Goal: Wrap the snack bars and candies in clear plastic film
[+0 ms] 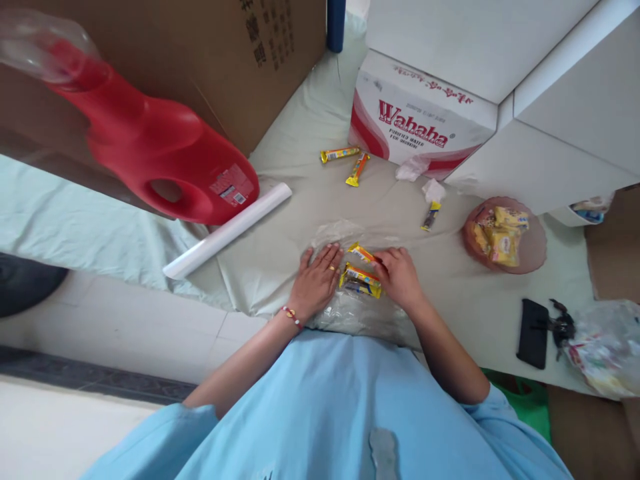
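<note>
My left hand (316, 280) lies flat with fingers stretched out on a sheet of clear plastic wrap (350, 313) spread over the pale cloth. Right beside it sit yellow snack packets (360, 279) on the wrap. My right hand (400, 275) rests at the packets' right side, fingers curled against one orange-yellow packet (363, 253); whether it grips it I cannot make out.
A white roll (227, 230) lies to the left, beside a red jug (160, 157). Two wrapped bars (347, 162) and another bar (431, 217) lie farther off. A pink plate (533, 250) holds snacks. A Wahaha box (420, 123), a black phone (533, 332) and a plastic bag (605, 347) are nearby.
</note>
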A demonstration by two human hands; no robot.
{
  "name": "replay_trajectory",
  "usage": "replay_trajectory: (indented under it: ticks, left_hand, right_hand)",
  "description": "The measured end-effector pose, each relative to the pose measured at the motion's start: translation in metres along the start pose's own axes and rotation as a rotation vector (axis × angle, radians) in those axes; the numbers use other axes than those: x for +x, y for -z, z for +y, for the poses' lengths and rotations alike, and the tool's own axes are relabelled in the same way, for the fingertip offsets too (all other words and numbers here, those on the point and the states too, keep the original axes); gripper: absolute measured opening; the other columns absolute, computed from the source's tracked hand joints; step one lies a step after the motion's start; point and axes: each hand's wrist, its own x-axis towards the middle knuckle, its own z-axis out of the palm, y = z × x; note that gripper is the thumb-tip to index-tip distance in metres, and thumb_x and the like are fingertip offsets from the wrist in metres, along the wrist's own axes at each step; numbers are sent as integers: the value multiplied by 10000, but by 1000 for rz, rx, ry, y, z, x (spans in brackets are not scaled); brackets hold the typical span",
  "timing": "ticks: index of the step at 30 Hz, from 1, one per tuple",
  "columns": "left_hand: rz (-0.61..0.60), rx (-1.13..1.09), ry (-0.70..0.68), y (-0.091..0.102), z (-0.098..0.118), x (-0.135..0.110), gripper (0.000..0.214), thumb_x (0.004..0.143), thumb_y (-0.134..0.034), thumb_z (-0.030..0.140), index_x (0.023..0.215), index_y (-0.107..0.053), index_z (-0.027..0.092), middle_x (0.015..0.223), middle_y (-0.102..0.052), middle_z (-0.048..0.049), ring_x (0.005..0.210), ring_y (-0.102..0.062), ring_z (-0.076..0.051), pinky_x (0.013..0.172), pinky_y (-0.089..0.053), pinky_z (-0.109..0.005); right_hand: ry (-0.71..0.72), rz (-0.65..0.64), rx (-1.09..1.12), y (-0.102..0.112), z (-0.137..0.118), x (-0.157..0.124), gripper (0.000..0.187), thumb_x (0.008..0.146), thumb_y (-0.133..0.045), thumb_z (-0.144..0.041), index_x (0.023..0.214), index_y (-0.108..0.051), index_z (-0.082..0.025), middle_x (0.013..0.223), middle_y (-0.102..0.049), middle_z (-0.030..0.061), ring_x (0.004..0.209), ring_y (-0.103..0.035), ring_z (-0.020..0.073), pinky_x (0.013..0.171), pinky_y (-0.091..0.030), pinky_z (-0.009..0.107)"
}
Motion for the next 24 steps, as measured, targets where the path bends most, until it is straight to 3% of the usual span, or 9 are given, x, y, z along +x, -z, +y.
replay_trajectory:
  ticks: [4,9,12,15,24]
  left_hand:
    - [-4,-3,-2,1,-1,0,576,1107,-294,296,1671,-358,199,1726,-387,-93,1607,-355,-269,1324,-194,-590]
    - [-10,-11,1,3,0,0,589,1090,-320,282,1673,-362,210,1715,-407,-103,1604,-364,-275,1327,-193,-587]
    - [-8,-10,-1,3,1,1,590,1084,-327,272,1669,-372,208,1708,-419,-107,1598,-376,-280,1323,-205,-592]
    - [-5,-4,-5,3,0,0,590,1081,-328,266,1664,-379,195,1709,-417,-111,1596,-378,-282,1322,-205,-593]
    - [8,-13,19,1,4,2,610,1094,-307,305,1696,-305,210,1729,-365,-108,1613,-347,-285,1329,-158,-631]
  right_hand:
    - [98,-8,1,-7,-6,-20,327,1095,-495,-349,1248,-741,-197,1139,-727,120,1048,-570,271,948,-417,385]
    - [89,3,-95,-20,-15,-36,320,1086,-516,-363,1294,-709,-216,1224,-700,136,1116,-539,296,952,-413,420]
    - [109,29,-103,-19,-18,-36,456,1037,-610,-438,1418,-626,-189,1402,-633,168,1262,-489,334,1065,-384,470]
    - [131,-34,-134,-17,-23,-34,569,982,-692,-429,1466,-573,-154,1426,-622,178,1328,-451,358,1122,-354,494]
    - [102,-176,-304,-8,-24,-20,304,937,-667,-300,1199,-681,-147,1204,-678,189,1169,-524,361,960,-407,471]
